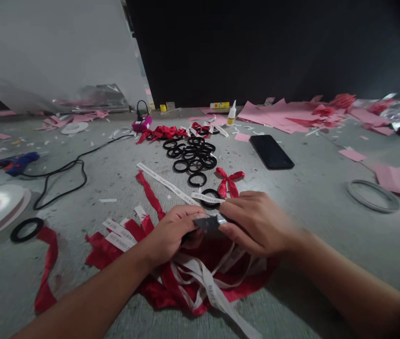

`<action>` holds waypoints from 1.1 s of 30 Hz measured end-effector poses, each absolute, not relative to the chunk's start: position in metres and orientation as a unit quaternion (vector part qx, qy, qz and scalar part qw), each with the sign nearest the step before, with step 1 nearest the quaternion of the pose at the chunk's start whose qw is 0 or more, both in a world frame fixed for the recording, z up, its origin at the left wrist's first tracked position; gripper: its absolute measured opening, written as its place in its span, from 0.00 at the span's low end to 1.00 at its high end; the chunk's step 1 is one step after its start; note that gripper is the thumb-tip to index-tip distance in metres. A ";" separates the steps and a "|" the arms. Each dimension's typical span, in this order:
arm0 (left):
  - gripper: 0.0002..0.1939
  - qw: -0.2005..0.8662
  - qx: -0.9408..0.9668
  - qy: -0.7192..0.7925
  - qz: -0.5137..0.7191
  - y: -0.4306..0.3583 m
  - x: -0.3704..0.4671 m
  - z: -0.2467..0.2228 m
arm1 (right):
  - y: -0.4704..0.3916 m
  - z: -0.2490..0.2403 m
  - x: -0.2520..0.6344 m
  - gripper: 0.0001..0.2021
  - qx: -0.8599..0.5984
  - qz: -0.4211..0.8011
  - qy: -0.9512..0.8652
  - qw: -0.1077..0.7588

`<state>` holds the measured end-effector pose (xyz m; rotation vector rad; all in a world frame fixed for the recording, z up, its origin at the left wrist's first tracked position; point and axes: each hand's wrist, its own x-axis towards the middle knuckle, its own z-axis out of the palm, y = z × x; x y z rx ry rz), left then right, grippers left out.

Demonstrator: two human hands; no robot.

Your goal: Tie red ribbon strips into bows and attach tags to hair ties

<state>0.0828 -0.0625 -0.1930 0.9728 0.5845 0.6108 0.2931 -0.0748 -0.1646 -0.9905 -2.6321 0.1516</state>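
Note:
In front of me, my left hand [180,228] and my right hand [256,219] are closed and meet over a heap of red ribbon [164,294] and printed white ribbon [217,294]. Between them is a dark flat tool [205,223] with a silver collar; its exact kind is unclear. Right fingers wrap its collar end, and left fingers pinch the other end. A printed white strip [164,182] runs up to the left fingers. Just beyond the right fingers lie a black ring [205,192], partly covered by another printed strip, and a red bow [229,181].
Several black rings [197,179] are piled ahead, with red bows [164,133] behind. A phone [271,151] and glue bottle [232,114] are right of them. At left are a corded glue gun [18,163] and ribbon spool [5,207]. Pink paper [273,115] lies by the black panel.

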 end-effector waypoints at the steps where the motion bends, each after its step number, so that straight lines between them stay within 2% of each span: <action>1: 0.18 0.801 0.451 0.268 0.289 -0.062 0.083 -0.193 | -0.074 -0.165 0.294 0.16 -0.351 0.051 -0.921 0.158; 9: 0.16 0.802 0.446 0.277 0.283 -0.063 0.084 -0.193 | -0.074 -0.164 0.292 0.15 -0.344 0.047 -0.923 0.166; 20: 0.17 0.810 0.393 0.266 0.345 -0.058 0.084 -0.189 | -0.069 -0.166 0.306 0.17 -0.401 0.006 -0.901 0.164; 33: 0.14 0.811 0.347 0.285 0.375 -0.059 0.086 -0.187 | -0.072 -0.167 0.302 0.16 -0.387 0.064 -0.908 0.149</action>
